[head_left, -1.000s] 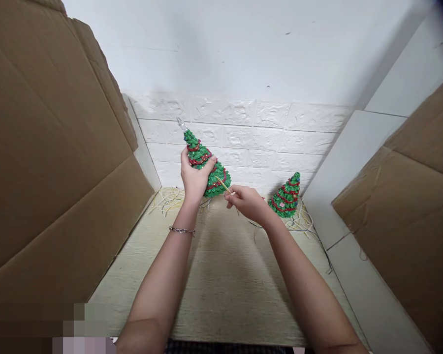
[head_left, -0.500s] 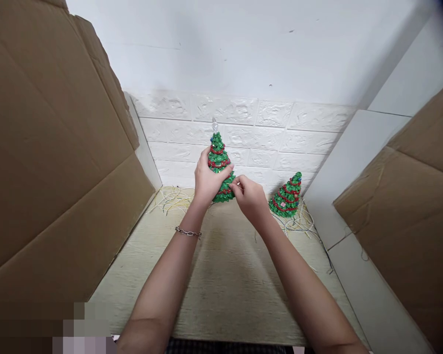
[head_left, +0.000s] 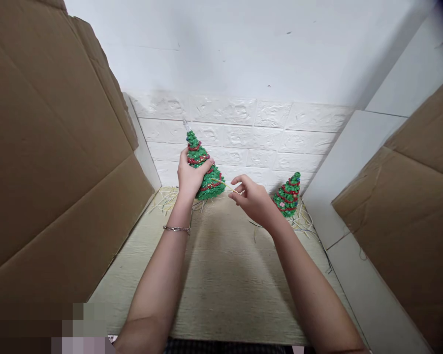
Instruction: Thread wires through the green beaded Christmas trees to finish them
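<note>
A small green beaded Christmas tree (head_left: pixel 211 183) with red garlands and a clear tip leans to the left above the table. My left hand (head_left: pixel 192 176) is closed around its left side, thumb across the front. From the tree's lower front a thin yellow strand (head_left: pixel 225 185) runs right to my right hand (head_left: pixel 249 196). My right hand pinches the strand's far end between thumb and fingers, a little apart from the tree. A second beaded Christmas tree (head_left: pixel 288 194) stands upright behind my right wrist, partly hidden by it.
Loose yellow, white and dark strands lie along the back of the table (head_left: pixel 221 285), at the left (head_left: pixel 164 200) and around the second tree (head_left: pixel 304 221). Cardboard sheets (head_left: pixel 59 162) stand on both sides. A white brick-pattern wall (head_left: pixel 239 113) closes the back.
The held tree has moved left and tilted, its tip swinging left. My right hand has drawn away from it, and the yellow strand now shows stretched between them.
</note>
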`<action>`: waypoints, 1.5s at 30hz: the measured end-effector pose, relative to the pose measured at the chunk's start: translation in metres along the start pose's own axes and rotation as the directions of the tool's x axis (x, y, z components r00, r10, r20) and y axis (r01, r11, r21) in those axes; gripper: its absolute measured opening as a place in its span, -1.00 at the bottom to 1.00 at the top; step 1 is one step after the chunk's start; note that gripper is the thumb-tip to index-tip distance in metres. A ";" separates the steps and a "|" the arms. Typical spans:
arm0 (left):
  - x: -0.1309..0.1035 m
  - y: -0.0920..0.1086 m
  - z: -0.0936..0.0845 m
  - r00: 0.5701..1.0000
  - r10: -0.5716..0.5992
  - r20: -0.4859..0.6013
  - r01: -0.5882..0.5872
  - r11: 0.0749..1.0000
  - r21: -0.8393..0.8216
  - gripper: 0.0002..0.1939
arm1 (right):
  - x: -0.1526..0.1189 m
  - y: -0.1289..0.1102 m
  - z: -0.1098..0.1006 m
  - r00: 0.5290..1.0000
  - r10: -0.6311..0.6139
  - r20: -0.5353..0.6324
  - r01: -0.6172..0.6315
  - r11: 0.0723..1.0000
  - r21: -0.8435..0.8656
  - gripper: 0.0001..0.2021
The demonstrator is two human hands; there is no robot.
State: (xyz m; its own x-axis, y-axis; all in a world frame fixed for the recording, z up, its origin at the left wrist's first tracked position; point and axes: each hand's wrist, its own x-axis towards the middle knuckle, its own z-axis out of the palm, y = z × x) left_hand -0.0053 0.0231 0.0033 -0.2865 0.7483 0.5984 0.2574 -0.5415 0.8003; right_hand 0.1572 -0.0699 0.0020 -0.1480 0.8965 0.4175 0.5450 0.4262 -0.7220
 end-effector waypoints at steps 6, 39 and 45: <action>-0.003 0.003 0.003 1.000 -0.008 0.027 0.008 1.000 -0.022 -0.41 | 0.006 -0.003 0.005 0.999 0.036 -0.024 -0.026 0.941 0.338 -0.89; -0.009 0.017 -0.001 0.866 0.018 0.499 0.236 0.865 -0.442 -0.43 | 0.004 0.015 -0.025 0.980 0.005 0.200 -0.027 0.994 0.109 -0.70; -0.008 0.021 -0.004 0.877 0.012 0.481 0.259 0.830 -0.493 -0.39 | -0.005 -0.001 -0.033 0.958 -0.022 0.284 -0.021 0.989 0.149 -0.73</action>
State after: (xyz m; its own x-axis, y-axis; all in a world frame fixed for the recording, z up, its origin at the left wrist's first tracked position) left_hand -0.0011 0.0045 0.0152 0.1958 0.8339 0.5160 -0.3158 -0.4445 0.8382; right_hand 0.1847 -0.0786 0.0184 -0.3888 0.8840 0.2595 0.4190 0.4205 -0.8048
